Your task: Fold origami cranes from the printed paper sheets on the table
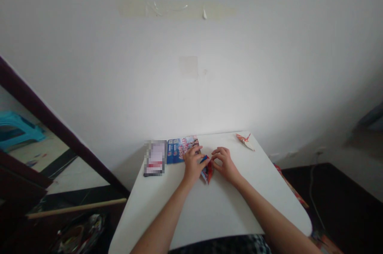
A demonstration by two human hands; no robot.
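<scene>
The left hand (194, 164) was curled rather than spread, its thumb and fingertips closed on the upper end of a small folded paper piece (207, 171) with red and blue faces. The right hand (225, 163) was curled the same way, its fingertips (217, 152) pinching the same paper from the other side. The folded paper stood between both hands, low on a white table (209, 214), its long axis running almost straight away from the person, tilted slightly.

Just beyond the left hand lay a blue printed leaflet (181, 149), and beside that a dark-edged rectangular item (154, 158), too blurred to identify. A red-and-white paper crane (245, 141) sat near the far corner of the table, well apart from the hands. Behind everything rose a white wall (191, 46); a blue plastic stool (18, 130) showed far off to the left — through a doorway.
</scene>
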